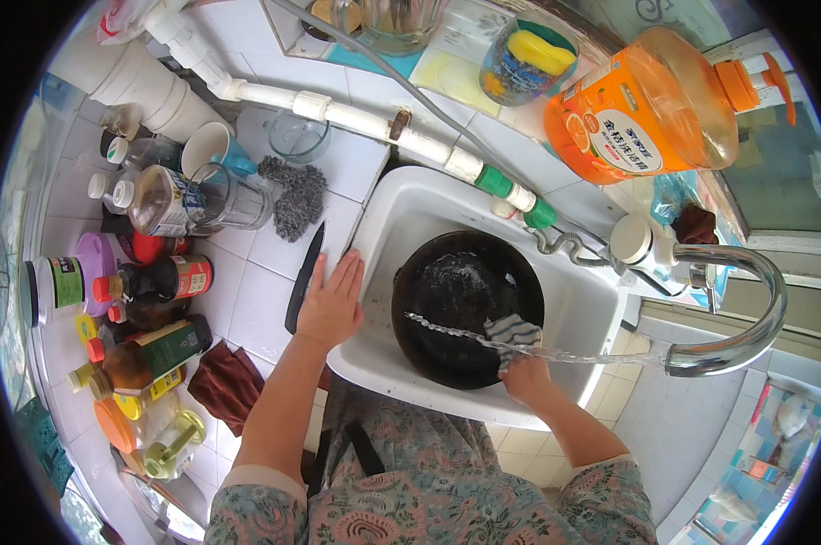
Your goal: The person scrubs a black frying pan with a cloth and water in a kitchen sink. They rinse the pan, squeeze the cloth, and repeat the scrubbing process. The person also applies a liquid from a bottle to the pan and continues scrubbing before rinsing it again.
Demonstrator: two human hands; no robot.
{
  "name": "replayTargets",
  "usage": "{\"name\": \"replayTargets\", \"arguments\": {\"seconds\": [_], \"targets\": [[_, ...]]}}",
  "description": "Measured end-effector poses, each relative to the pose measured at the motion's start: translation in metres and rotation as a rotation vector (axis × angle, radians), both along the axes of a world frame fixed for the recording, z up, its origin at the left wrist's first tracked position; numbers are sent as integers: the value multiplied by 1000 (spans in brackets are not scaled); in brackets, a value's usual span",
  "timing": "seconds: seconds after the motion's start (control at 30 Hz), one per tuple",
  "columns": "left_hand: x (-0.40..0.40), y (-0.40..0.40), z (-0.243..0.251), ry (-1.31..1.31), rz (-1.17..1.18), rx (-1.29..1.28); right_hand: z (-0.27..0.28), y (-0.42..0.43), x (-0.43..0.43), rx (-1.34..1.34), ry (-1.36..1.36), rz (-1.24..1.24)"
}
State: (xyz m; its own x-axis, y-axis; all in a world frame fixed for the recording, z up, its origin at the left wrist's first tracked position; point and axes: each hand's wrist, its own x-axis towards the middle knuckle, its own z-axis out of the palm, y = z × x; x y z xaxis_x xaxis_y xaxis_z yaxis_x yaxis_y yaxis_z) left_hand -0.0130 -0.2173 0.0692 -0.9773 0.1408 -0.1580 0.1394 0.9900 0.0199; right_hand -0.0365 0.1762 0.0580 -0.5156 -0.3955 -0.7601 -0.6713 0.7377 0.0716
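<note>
A dark round pan sits in the white sink, with some water in it. My right hand presses a striped cloth against the pan's near right side. Water runs from the curved chrome faucet, passes over the cloth and hand, and lands in the pan. My left hand lies flat with nothing in it, on the tiled counter by the sink's left rim. Its fingers are beside a black knife and may touch it.
Left of the sink are a grey scouring pad, a glass mug, a blue-and-white mug, several sauce bottles and a brown cloth. On the ledge stand an orange dish-soap bottle and a cup with a yellow sponge. A white pipe crosses behind.
</note>
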Motion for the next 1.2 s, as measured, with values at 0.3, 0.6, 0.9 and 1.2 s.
{"name": "replayTargets", "arguments": {"seconds": [0.3,0.6,0.9,1.2], "targets": [[0,-3,-1,8,-18,3,-93,-129,20,-593,-470,-242],[2,-4,-1,18,-14,27,-127,-72,-93,-142,256,-47],[2,-4,-4,-1,-43,-48,-85,-31,24,-297,-433,-26],[0,-8,-1,8,-41,-63,-126,-194,-27,-1188,-136,-554]]}}
